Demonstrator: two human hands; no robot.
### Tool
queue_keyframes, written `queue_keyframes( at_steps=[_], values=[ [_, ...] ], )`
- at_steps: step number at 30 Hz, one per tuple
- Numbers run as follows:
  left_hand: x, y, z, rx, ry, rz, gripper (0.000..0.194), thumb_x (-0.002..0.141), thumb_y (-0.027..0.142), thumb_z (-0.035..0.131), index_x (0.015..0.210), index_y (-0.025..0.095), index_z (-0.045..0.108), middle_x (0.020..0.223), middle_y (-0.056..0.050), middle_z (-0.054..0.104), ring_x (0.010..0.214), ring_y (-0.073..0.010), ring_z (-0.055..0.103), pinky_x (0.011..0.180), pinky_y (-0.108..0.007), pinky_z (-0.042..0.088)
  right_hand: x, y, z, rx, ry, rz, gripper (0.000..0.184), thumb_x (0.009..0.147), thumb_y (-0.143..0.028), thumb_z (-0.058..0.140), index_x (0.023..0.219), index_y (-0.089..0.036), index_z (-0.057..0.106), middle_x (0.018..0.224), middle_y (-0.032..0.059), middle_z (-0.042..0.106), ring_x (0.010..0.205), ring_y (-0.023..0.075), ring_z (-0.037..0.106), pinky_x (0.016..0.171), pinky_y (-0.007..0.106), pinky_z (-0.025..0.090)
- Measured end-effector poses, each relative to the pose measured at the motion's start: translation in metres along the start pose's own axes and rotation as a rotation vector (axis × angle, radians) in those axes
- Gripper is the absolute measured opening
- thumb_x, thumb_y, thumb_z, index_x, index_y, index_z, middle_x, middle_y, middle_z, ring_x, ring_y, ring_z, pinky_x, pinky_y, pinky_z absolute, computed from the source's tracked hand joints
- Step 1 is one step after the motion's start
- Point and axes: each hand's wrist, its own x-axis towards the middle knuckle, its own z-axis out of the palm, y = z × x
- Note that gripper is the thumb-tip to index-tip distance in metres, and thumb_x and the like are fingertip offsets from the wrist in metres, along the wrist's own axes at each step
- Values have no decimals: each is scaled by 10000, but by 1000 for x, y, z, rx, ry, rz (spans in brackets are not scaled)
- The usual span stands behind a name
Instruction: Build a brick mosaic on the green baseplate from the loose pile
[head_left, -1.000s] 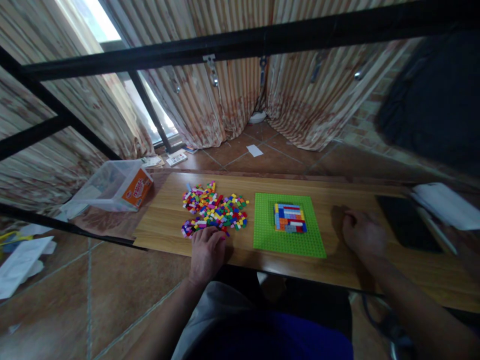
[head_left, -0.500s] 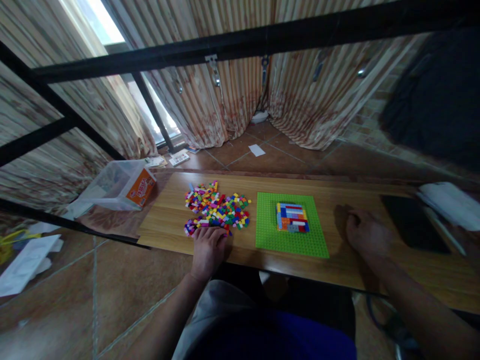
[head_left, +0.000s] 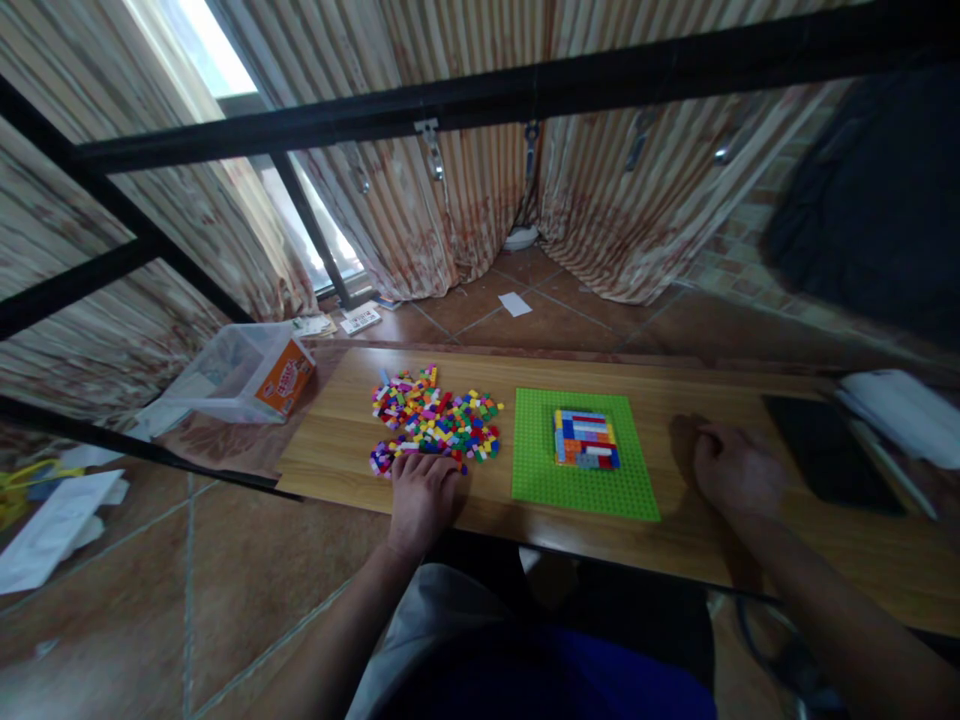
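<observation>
My left hand (head_left: 422,497) lies at the near edge of a heap of small multicoloured toy bricks (head_left: 442,425). Its fingers bend over the closest bricks, with the thumb apart on the right; the fingertips are partly hidden. To the right of the heap lies a green studded baseplate (head_left: 536,490). On the baseplate sits a block of joined bricks (head_left: 585,438) in blue, red, orange, yellow, white and grey. My right hand (head_left: 735,470) rests on the wooden table beyond the plate's right side, loosely curled, and I see nothing in it.
The narrow wooden table (head_left: 330,430) carries a dark flat panel (head_left: 829,450) and a white bundle (head_left: 900,410) at the right. Past its left end stands a clear plastic bin (head_left: 232,380) with an orange label. A black metal bar (head_left: 480,105) crosses in front of the curtains (head_left: 480,220).
The whole view has shifted down very slightly. Both hands, the heap and the brick block keep nearly the same places on the table.
</observation>
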Motion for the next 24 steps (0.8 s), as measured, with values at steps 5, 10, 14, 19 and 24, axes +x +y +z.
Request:
queue_keyframes(
  at_steps=[5, 10, 14, 19, 24],
  values=[
    [5, -4, 5, 23, 11, -27, 155, 901, 279, 540, 905, 251, 692, 914, -22, 733, 909, -222, 599, 909, -424, 378, 0, 1, 1, -11, 0, 18, 308, 896, -307, 435, 998, -153, 682, 957, 122, 636, 694, 175, 500, 598, 306, 316],
    [11, 0, 7, 28, 38, -29, 141, 876, 271, 577, 963, 248, 685, 976, -28, 727, 945, -232, 596, 912, -429, 373, -1, 0, -1, -5, 5, -2, 305, 899, -302, 439, 1004, -158, 687, 945, 107, 636, 710, 175, 516, 585, 297, 312],
    [17, 11, 7, 13, 51, -9, 137, 876, 279, 573, 948, 240, 683, 987, -35, 716, 944, -231, 584, 912, -427, 372, -1, 0, 0, -20, 16, 10, 304, 889, -293, 455, 999, -145, 697, 925, 110, 630, 672, 162, 500, 581, 297, 315],
    [30, 22, 13, -8, 5, 9, 194, 886, 246, 533, 1018, 236, 675, 1062, -44, 689, 997, -230, 559, 935, -428, 372, 0, 0, 2, -31, 38, -14, 306, 884, -290, 453, 985, -135, 698, 918, 114, 644, 698, 170, 522, 576, 289, 314],
    [44, 29, 20, 43, -48, 19, 301, 904, 248, 483, 1155, 278, 646, 1185, -57, 636, 1059, -257, 521, 946, -464, 366, -1, -1, 0, 21, 52, -24, 304, 877, -274, 447, 968, -132, 700, 915, 126, 653, 725, 192, 556, 597, 299, 340]
  ],
)
